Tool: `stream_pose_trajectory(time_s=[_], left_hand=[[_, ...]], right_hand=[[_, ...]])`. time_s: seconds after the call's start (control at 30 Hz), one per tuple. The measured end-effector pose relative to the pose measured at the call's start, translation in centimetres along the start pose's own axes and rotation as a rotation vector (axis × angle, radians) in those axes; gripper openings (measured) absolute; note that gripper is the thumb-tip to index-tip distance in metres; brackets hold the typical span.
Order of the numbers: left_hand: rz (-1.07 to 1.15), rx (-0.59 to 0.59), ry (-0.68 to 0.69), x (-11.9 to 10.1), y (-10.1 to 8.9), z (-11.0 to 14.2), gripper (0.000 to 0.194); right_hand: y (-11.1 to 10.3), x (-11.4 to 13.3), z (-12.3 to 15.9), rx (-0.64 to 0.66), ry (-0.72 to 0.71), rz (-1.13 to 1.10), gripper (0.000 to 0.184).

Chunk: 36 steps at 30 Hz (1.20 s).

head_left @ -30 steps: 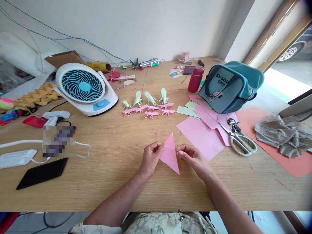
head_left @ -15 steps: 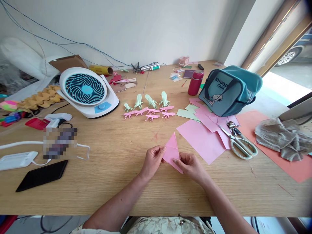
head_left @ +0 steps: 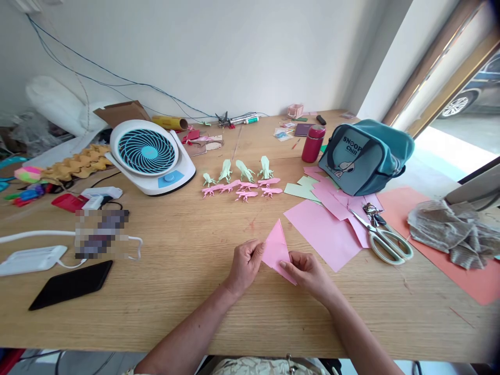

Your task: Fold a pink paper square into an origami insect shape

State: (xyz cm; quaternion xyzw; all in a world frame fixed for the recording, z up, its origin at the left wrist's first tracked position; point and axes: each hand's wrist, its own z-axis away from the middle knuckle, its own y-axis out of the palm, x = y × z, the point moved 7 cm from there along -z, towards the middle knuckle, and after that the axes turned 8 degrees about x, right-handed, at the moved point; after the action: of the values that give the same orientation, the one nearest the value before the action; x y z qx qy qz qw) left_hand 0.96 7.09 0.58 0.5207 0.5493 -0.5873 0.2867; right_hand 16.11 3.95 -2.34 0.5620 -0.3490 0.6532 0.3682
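The folded pink paper [head_left: 275,248] is showing a flat, smooth, matte face and a slim, pointed outline, one tip rising away from the person and another slanting down toward the near right. A crease is running across it below the upper tip, and its lower left edge is looking slightly stepped. It is hovering over the near middle of the wooden counter [head_left: 172,291], between two hands that are pinching it from either side: the left hand [head_left: 246,265] is gripping its left edge, and the right hand [head_left: 307,271] is pressing a thumb on its lower right part. Beyond it, small pink folded figures [head_left: 246,195] and pale green folded figures [head_left: 245,171] are standing in rows. A larger pink sheet [head_left: 324,232] is lying to its right, near white-handled scissors [head_left: 385,242].
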Motion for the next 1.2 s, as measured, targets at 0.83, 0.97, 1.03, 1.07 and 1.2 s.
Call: stream_pose_trajectory(time_s=[0.83,0.97,1.03,1.07,1.2], left_hand=[[0.263,0.080,-0.210,4.3,0.6,-1.2,0.056],[0.321,0.058,-0.251,4.7,0.5,-1.3,0.056],[0.363,0.074,-0.274,4.6,0.5,-1.4,0.057],[0.384,0.089,-0.286,4.6,0.7,-1.3,0.056],[0.425,0.171,-0.319,4.2,1.7,-0.9,0.055]], right_hand=[[-0.5,0.1,0.2,0.009,-0.009,0.061,0.045],[-1.2,0.2,0.2,-0.124,-0.116,0.076,0.047],[-1.3,0.2,0.2,-0.182,-0.185,0.102,0.051],[-1.2,0.2,0.2,-0.196,-0.220,0.123,0.052],[-0.5,0.8,0.7,-0.228,-0.325,0.216,0.046]])
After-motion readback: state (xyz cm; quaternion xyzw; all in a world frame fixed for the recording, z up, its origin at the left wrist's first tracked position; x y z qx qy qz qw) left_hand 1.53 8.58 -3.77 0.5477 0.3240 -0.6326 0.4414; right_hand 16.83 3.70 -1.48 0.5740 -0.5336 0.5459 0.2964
